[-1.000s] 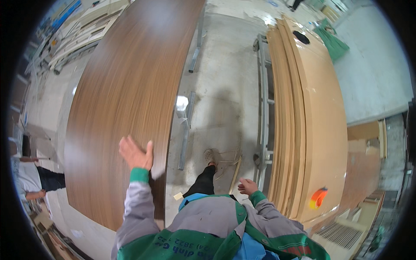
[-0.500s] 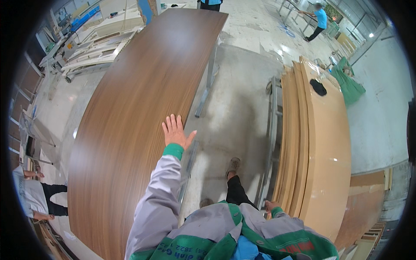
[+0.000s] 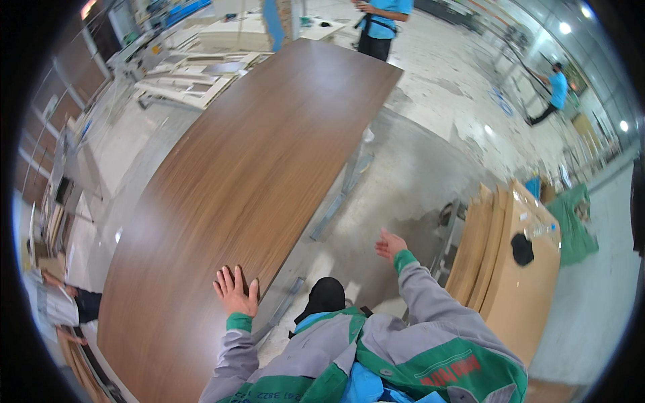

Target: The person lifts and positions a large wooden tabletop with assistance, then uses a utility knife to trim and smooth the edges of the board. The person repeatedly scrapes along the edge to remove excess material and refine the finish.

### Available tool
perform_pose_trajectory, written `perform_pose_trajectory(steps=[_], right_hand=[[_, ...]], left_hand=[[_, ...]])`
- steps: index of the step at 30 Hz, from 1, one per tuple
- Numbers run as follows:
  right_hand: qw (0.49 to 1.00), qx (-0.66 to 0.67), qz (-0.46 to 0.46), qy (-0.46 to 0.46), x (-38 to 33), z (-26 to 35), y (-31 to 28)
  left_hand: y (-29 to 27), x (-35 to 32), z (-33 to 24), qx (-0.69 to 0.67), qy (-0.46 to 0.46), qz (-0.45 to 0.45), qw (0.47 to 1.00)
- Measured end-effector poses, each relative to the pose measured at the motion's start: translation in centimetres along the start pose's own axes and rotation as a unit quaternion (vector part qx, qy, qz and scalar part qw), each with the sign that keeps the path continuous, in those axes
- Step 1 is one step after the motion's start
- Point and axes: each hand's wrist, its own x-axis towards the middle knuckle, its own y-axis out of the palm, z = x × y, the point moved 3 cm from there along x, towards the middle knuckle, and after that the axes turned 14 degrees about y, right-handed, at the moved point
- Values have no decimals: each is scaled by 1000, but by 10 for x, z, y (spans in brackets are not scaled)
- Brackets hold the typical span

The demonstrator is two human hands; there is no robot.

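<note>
A long brown wood-grain panel (image 3: 269, 168) lies flat at a slant, its far end narrowing away, on a grey metal stand (image 3: 342, 195) partly hidden under it. My left hand (image 3: 236, 295) rests palm down on the panel near its right edge, fingers spread. My right hand (image 3: 390, 246) hangs in the air right of the panel, over the floor, with nothing visible in it and its fingers stretched out.
On the right, a stack of tan boards (image 3: 521, 289) sits on a metal trolley, with a black cloth (image 3: 522, 249) on top and a green sack (image 3: 576, 228) beyond. A person in blue (image 3: 386, 27) stands past the panel's far end; another person (image 3: 57, 302) is at the left.
My left hand has slid back along the panel, nearer to me. My right hand has come up from beside the tan boards and moved forward. The whole view has turned.
</note>
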Motion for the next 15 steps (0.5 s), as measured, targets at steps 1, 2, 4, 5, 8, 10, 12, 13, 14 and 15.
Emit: perform_pose_trajectory(steps=[1, 2, 4, 5, 8, 10, 12, 13, 14, 15], right_hand=[[998, -14, 59, -13, 16, 39, 25], [996, -29, 84, -9, 31, 76, 47], [985, 0, 172, -6, 56, 143, 91], [979, 20, 200, 13, 67, 169, 111], [973, 66, 219, 32, 89, 241, 156], [962, 76, 259, 33, 96, 277, 180], [957, 85, 275, 22, 101, 303, 198], [958, 81, 275, 5, 103, 311, 204], [962, 81, 261, -11, 105, 319, 207], [954, 81, 288, -7, 107, 322, 211]], left_hand=[[1, 3, 1, -2, 7, -1, 1000], [2, 4, 3, -5, 2, 8, 1000], [4, 5, 3, 25, 19, -22, 999], [5, 3, 0, 24, 5, -59, 998], [16, -8, -28, 53, -85, -154, 983], [31, -12, -62, 90, -227, -253, 936], [53, -27, -99, 28, -449, -342, 825], [66, -35, -102, -109, -550, -402, 724], [83, -39, -103, -244, -630, -442, 590], [103, -41, -110, -357, -695, -462, 420]])
